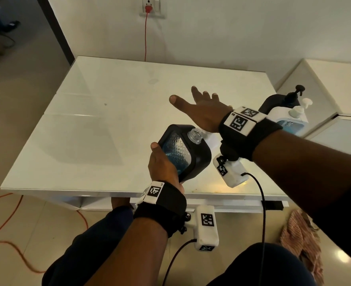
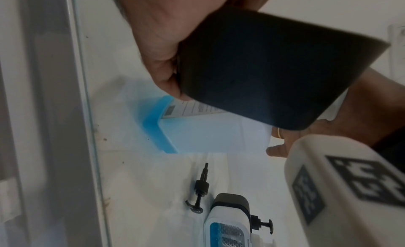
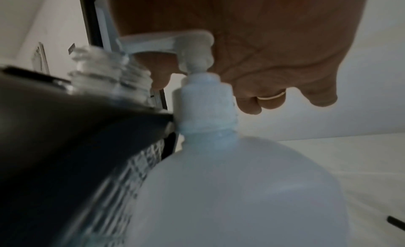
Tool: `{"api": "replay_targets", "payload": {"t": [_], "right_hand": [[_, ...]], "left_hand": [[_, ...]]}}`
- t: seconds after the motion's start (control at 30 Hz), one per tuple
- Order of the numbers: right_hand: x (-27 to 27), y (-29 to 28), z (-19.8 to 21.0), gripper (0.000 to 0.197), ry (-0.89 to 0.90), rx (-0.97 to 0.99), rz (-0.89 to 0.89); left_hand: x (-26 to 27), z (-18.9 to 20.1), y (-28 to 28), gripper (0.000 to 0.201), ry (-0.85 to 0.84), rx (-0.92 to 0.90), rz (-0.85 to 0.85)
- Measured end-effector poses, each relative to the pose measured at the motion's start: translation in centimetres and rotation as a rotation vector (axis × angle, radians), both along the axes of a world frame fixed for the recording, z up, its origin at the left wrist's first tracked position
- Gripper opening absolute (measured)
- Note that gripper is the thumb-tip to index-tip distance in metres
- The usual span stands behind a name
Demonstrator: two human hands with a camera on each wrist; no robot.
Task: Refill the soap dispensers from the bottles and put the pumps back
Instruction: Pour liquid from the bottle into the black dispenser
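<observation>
The step in hand is the filling itself. At the centre of the head view the left hand point(image 1: 163, 166) grips the black-framed soap dispenser point(image 1: 183, 150), fingers and thumb curled round its lower body, and tilts it so that its open clear neck point(image 1: 195, 136), pump removed, leans toward the right of the frame. The right hand point(image 1: 201, 111) lies flat above, palm down and fingers spread. In the right wrist view that palm presses on the white pump head point(image 3: 175, 43) of the refill bottle point(image 3: 241, 190), whose spout reaches toward the dispenser's threaded mouth; whether soap is actually flowing is hard to tell, since that view is blurred.

The dispenser's own black pump point(image 2: 200, 190) lies loose on the white table point(image 1: 108, 120), low in the left wrist view, beside a second dispenser point(image 2: 228, 224) with its pump fitted. At the right edge of the head view stand another white bottle point(image 1: 290, 118) and a dark dispenser behind it.

The next move, I judge, calls for keeping neck and spout aligned while pumping, then standing the dispenser upright and screwing the loose pump back in.
</observation>
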State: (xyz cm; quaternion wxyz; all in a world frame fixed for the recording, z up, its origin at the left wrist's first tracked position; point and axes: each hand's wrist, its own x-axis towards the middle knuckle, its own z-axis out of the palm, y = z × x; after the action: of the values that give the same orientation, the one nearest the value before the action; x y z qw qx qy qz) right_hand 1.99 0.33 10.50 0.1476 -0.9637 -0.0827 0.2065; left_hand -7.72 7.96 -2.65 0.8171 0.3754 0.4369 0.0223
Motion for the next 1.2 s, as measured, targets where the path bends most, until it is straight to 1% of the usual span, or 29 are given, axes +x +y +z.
{"api": "replay_targets", "payload": {"t": [0.17, 0.27, 0.33, 0.47, 0.6, 0.67, 0.73, 1.0, 1.03, 1.13, 1.17, 1.2], "right_hand": [[0.3, -0.2, 0.6, 0.106, 0.062, 0.037, -0.009], [0.5, 0.0, 0.8, 0.105, 0.041, 0.025, -0.005], [0.4, 0.0, 0.6, 0.105, 0.029, 0.023, -0.013], [0.3, -0.3, -0.1, 0.105, 0.001, -0.016, -0.029], [0.1, -0.3, 0.0, 0.105, 0.051, 0.053, -0.032], [0.2, -0.2, 0.3, 0.103, 0.062, 0.092, -0.032], [0.4, 0.0, 0.6, 0.1, 0.06, 0.104, -0.032], [0.2, -0.3, -0.2, 0.103, 0.01, 0.014, -0.052], [0.2, -0.3, -0.1, 0.103, 0.015, 0.017, -0.052], [0.2, -0.2, 0.1, 0.103, 0.049, 0.05, -0.039], [0.2, -0.1, 0.2, 0.102, 0.057, 0.072, -0.04], [0.3, 0.0, 0.4, 0.101, 0.061, 0.096, -0.045]], "left_hand": [[-0.3, 0.2, -0.2, 0.057, 0.0, 0.023, 0.015], [-0.2, 0.2, -0.1, 0.044, 0.003, 0.037, 0.011], [-0.1, -0.3, -0.1, 0.041, -0.004, 0.013, 0.019], [-0.1, -0.6, -0.2, 0.045, -0.029, -0.017, 0.024], [-0.1, -0.6, -0.1, 0.048, -0.034, 0.009, 0.029], [0.0, -0.6, -0.1, 0.047, -0.028, 0.032, 0.026], [-0.1, -0.6, -0.2, 0.05, -0.013, 0.054, 0.019], [0.0, -1.0, -0.3, 0.05, -0.012, 0.037, 0.004], [0.0, -1.0, -0.3, 0.052, -0.007, 0.04, 0.003], [0.1, -0.8, -0.1, 0.066, 0.021, 0.037, -0.001], [0.1, -0.7, 0.0, 0.064, 0.022, 0.03, -0.002], [0.2, -0.6, 0.0, 0.057, 0.014, 0.024, 0.001]]}}
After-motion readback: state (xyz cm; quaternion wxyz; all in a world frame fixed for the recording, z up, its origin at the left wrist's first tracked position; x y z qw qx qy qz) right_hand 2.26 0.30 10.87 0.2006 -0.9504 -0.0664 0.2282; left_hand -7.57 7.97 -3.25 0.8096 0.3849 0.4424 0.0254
